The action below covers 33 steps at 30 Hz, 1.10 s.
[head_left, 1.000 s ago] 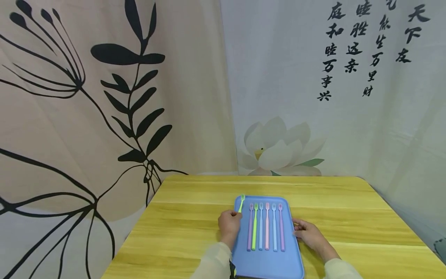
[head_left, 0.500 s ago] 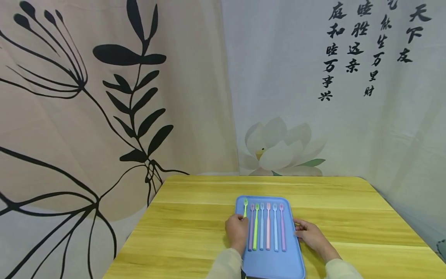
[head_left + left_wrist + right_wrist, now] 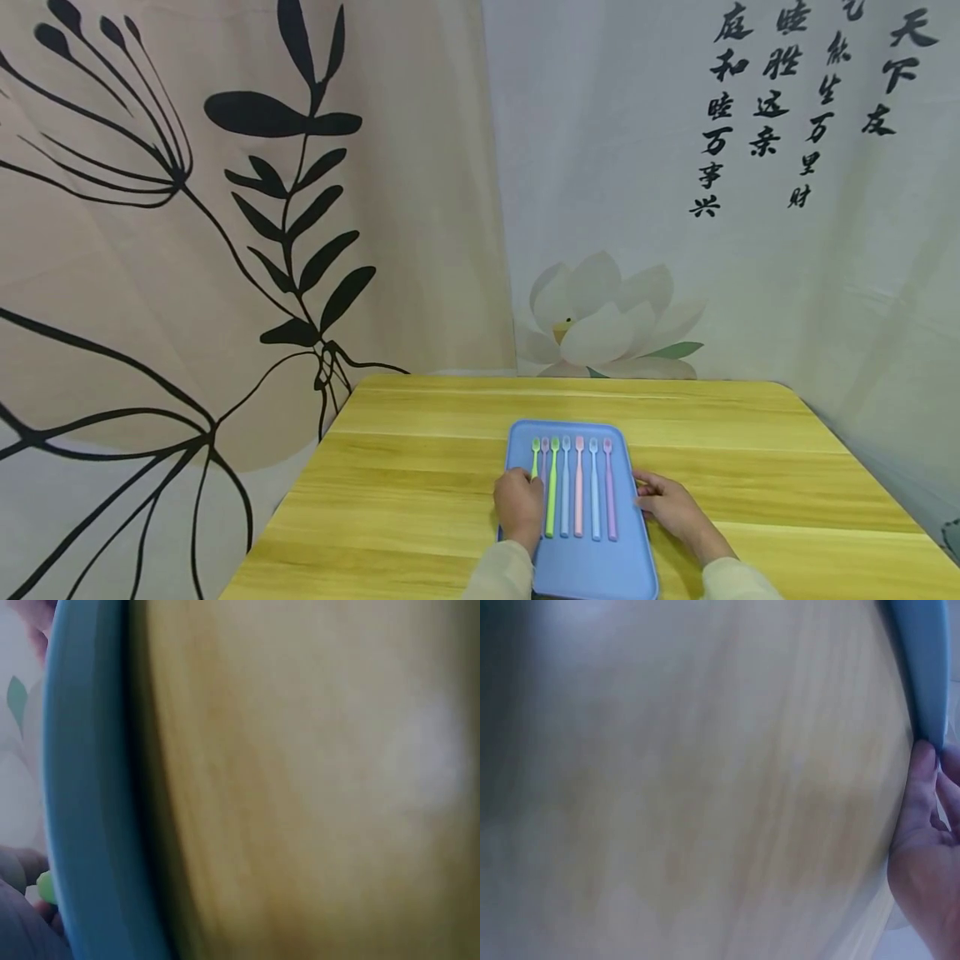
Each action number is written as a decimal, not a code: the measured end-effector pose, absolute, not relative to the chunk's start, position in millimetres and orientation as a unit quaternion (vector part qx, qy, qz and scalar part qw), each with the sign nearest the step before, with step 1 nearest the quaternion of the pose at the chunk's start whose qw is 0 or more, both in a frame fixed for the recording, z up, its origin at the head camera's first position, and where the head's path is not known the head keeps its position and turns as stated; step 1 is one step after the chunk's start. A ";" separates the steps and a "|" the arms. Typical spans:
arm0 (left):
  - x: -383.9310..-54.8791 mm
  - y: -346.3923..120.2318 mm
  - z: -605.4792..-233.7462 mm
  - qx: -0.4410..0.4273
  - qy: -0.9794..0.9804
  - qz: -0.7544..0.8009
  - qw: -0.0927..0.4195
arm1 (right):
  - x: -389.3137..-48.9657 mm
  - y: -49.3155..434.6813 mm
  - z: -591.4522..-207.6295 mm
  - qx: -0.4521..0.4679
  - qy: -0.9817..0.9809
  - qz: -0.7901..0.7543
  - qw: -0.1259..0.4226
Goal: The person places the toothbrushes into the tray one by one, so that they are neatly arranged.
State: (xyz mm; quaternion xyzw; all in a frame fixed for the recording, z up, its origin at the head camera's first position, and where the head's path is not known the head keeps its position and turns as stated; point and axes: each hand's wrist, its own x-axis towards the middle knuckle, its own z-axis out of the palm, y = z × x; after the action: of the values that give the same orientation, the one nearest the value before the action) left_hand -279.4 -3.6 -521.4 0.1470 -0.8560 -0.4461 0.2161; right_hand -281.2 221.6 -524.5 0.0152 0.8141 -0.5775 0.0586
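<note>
My left hand (image 3: pixel 519 510) pinches a light green toothbrush (image 3: pixel 536 457) over the left side of a blue tray (image 3: pixel 592 571); the hand hides the lower handle. In the left wrist view a green tip (image 3: pixel 46 887) shows between the fingers, past the tray wall (image 3: pixel 94 780). Beside it lies a row of toothbrushes: a purple one partly behind the hand, a green one (image 3: pixel 552 496), a blue one (image 3: pixel 566 496), a pink one (image 3: pixel 579 496), another blue one (image 3: pixel 596 500) and a purple one (image 3: pixel 611 500). My right hand (image 3: pixel 673 510) grips the tray's right rim with thumb and fingers.
The tray rests on a yellow wood-grain table (image 3: pixel 382 492) with rounded far corners. Behind the table hangs a printed cloth (image 3: pixel 420 208) with dark plants, a pale lotus and black characters.
My left hand has moved right and toward me with the green toothbrush, bringing its head down level with the row on the tray. The right hand stays at the rim.
</note>
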 end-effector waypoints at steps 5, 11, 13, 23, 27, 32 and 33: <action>-278.4 -2.4 -518.8 0.150 -0.863 -0.437 0.206 | -281.4 222.6 -525.6 0.020 0.814 -0.577 0.065; -281.2 -3.2 -520.6 0.145 -0.868 -0.427 0.206 | -281.8 222.5 -527.4 0.015 0.815 -0.577 0.055; -281.9 -3.8 -520.6 0.145 -0.868 -0.430 0.204 | -281.8 222.8 -527.3 0.010 0.815 -0.577 0.053; -288.8 -16.3 -507.0 0.118 -0.861 -0.438 0.229 | -282.3 226.5 -525.9 0.023 0.824 -0.564 0.060; -296.0 -35.2 -498.5 0.102 -0.871 -0.411 0.250 | -283.8 225.2 -523.3 0.019 0.821 -0.566 0.064; -303.7 -66.3 -487.6 0.083 -0.881 -0.392 0.250 | -283.4 227.1 -513.0 -0.010 0.819 -0.568 0.080; -304.9 -72.8 -485.2 0.078 -0.884 -0.390 0.246 | -283.3 229.4 -509.9 -0.019 0.823 -0.562 0.084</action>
State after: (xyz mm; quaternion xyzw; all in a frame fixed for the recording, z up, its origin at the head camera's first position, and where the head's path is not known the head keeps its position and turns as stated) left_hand -304.9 -72.8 -485.2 0.0780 -0.8840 -0.3900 0.2457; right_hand -283.3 229.4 -509.9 -0.0188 0.8226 -0.5622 0.0835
